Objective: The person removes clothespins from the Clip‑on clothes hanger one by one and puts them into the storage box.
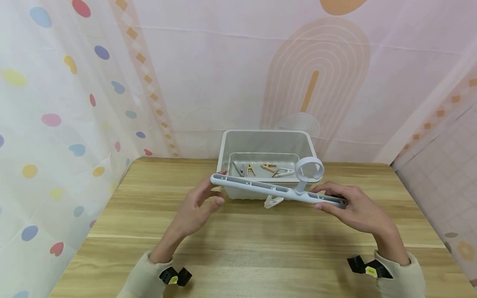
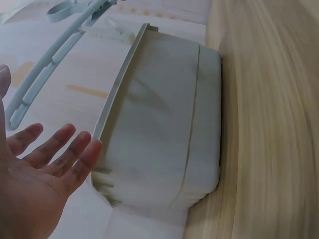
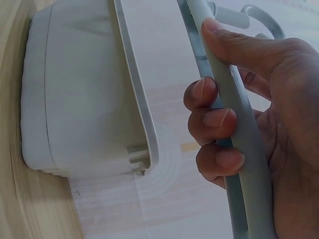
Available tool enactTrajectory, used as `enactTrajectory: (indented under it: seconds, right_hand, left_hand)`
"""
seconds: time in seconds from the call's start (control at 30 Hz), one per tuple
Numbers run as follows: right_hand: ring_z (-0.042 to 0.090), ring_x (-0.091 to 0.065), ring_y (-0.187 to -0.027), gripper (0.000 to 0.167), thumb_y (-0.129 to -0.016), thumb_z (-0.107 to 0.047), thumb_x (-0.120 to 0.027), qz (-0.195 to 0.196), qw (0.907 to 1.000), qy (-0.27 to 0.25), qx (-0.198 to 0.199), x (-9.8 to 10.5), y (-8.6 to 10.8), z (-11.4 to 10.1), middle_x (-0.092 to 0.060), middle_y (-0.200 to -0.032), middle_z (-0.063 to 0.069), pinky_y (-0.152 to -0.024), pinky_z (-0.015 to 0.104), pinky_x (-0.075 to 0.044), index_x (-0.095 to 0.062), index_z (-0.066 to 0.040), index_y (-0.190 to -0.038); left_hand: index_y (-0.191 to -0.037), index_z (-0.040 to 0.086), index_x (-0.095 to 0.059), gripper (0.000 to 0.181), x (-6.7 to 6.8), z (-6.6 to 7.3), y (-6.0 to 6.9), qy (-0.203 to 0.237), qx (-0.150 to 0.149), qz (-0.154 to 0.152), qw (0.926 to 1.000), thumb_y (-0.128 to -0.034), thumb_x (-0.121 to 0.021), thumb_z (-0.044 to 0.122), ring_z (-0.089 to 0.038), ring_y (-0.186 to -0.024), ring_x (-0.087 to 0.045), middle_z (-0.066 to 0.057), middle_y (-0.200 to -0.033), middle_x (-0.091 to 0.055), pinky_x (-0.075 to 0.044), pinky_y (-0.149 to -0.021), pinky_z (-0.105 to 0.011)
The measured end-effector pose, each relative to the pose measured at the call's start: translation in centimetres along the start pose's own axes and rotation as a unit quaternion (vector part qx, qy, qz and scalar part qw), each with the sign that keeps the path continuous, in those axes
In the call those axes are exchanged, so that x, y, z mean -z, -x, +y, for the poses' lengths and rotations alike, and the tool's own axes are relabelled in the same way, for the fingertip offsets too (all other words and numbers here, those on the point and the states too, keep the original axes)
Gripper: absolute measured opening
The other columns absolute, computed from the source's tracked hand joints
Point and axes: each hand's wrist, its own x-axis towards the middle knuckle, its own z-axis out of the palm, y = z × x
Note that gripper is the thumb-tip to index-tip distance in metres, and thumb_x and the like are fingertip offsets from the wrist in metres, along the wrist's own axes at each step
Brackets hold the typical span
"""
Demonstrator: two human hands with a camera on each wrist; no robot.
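Note:
A pale blue-grey plastic hanger (image 1: 257,187) with a ring-shaped hook (image 1: 299,188) is held in the air in front of the white bin. My right hand (image 1: 352,205) grips its right end, thumb on the near side; the right wrist view shows fingers (image 3: 214,119) curled round the bar. Close to the hanger's left end, my left hand (image 1: 197,207) has its fingers spread and relaxed. In the left wrist view its palm (image 2: 35,194) holds nothing. A white clip (image 1: 273,201) hangs below the hanger's middle.
The white plastic bin (image 1: 266,134) stands at the back of the wooden table (image 1: 167,198). Inside it lie several gold and silver clips (image 1: 268,167) in a shallower tray (image 1: 264,155). A patterned curtain (image 1: 208,82) rises directly behind the table's back edge.

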Motion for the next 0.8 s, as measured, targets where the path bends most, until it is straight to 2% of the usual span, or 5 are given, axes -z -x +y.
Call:
enactTrajectory:
  seconds: [0.13, 0.23, 0.4, 0.53, 0.8]
  right_hand:
    - [0.003, -0.059, -0.071, 0.034, -0.089, -0.012, -0.080, 0.001, 0.9999, 0.010, 0.007, -0.1, -0.2, -0.3, -0.071, -0.092, -0.013, -0.065, 0.021, -0.049, -0.070, -0.030, -0.116]
    - [0.002, -0.056, -0.069, 0.033, -0.090, -0.012, -0.079, -0.001, 0.9998, 0.012, 0.015, -0.2, -0.4, -0.5, -0.069, -0.086, -0.012, -0.063, 0.021, -0.047, -0.070, -0.028, -0.118]
    - [0.000, -0.052, -0.067, 0.034, -0.089, -0.012, -0.080, -0.003, 0.9996, 0.017, 0.023, -0.4, -0.7, -0.7, -0.063, -0.080, -0.013, -0.062, 0.021, -0.046, -0.070, -0.026, -0.119]
    - [0.000, -0.052, -0.067, 0.034, -0.089, -0.011, -0.080, -0.004, 0.9993, 0.020, 0.033, -0.7, -0.9, -0.8, -0.062, -0.079, -0.014, -0.062, 0.021, -0.046, -0.070, -0.025, -0.118]
    - [-0.001, -0.050, -0.065, 0.032, -0.090, -0.013, -0.079, -0.013, 0.9991, 0.013, 0.039, -1.4, -1.3, -1.0, -0.058, -0.076, -0.015, -0.061, 0.021, -0.045, -0.070, -0.024, -0.119]
  left_hand:
    - [-0.158, 0.020, -0.040, 0.060, -0.7, 0.1, 0.1, 0.000, -0.001, -0.006, 1.0000, -0.1033, -0.061, 0.011, -0.017, -0.115, -0.063, -0.015, -0.143, -0.059, -0.055, -0.099, -0.031]
    - [-0.157, 0.023, -0.041, 0.058, -1.3, 0.1, 0.2, 0.003, 0.004, -0.014, 0.9999, -0.1038, -0.060, 0.010, -0.023, -0.121, -0.063, -0.015, -0.135, -0.063, -0.055, -0.101, -0.036]
    - [-0.157, 0.019, -0.041, 0.056, -2.3, -0.1, 0.1, 0.019, 0.004, -0.029, 0.9994, -0.1044, -0.059, 0.010, -0.036, -0.125, -0.061, -0.013, -0.137, -0.063, -0.055, -0.103, -0.044]
    - [-0.154, 0.018, -0.044, 0.051, -3.2, -0.3, 0.0, 0.024, 0.019, -0.040, 0.9987, -0.1053, -0.059, 0.017, -0.038, -0.123, -0.062, -0.014, -0.133, -0.066, -0.054, -0.104, -0.048]
    - [-0.148, 0.016, -0.052, 0.045, -4.9, -0.3, -0.3, 0.039, 0.049, -0.059, 0.9963, -0.1044, -0.061, 0.021, -0.036, -0.120, -0.064, -0.015, -0.131, -0.066, -0.054, -0.105, -0.035]
